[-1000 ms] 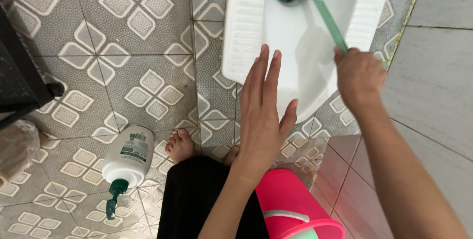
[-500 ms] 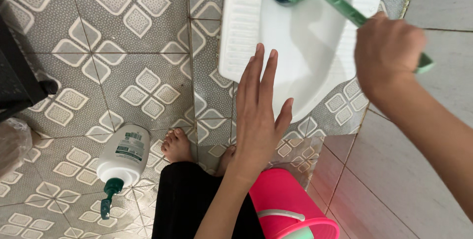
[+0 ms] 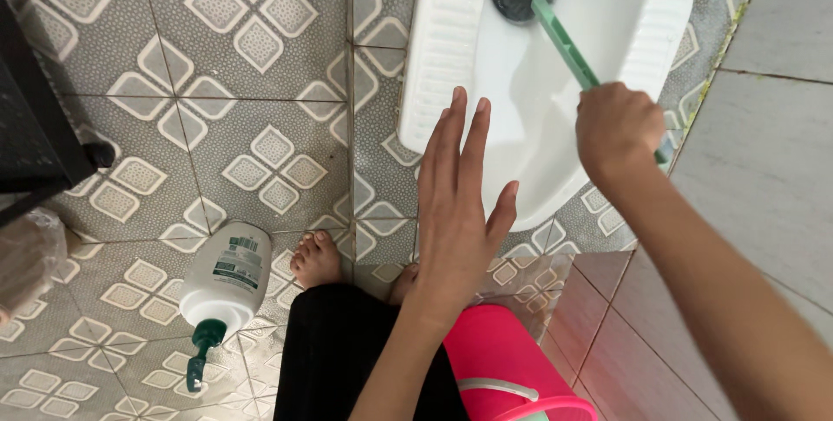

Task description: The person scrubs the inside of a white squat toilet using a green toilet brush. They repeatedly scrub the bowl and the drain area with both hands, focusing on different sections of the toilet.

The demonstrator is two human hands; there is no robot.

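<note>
The right hand (image 3: 618,130) has its fingers clenched around the green handle of a toilet brush (image 3: 562,41), and the handle runs up and away from the knuckles to a dark bristle head that rests inside the white squat toilet pan (image 3: 434,56). A short green stub of the handle shows just past the heel of the same hand. The left hand (image 3: 457,204) holds nothing: its fingers (image 3: 460,130) are released, stretched flat and close together, the tips over the near rim of the pan, the thumb spread toward the right hand. Below the left wrist sits a pink bucket (image 3: 495,351). Well to the left of the left fingers, a white pump bottle (image 3: 227,273) with a green nozzle lies on the patterned floor tiles (image 3: 217,108), beside a bare foot (image 3: 317,258).
</note>
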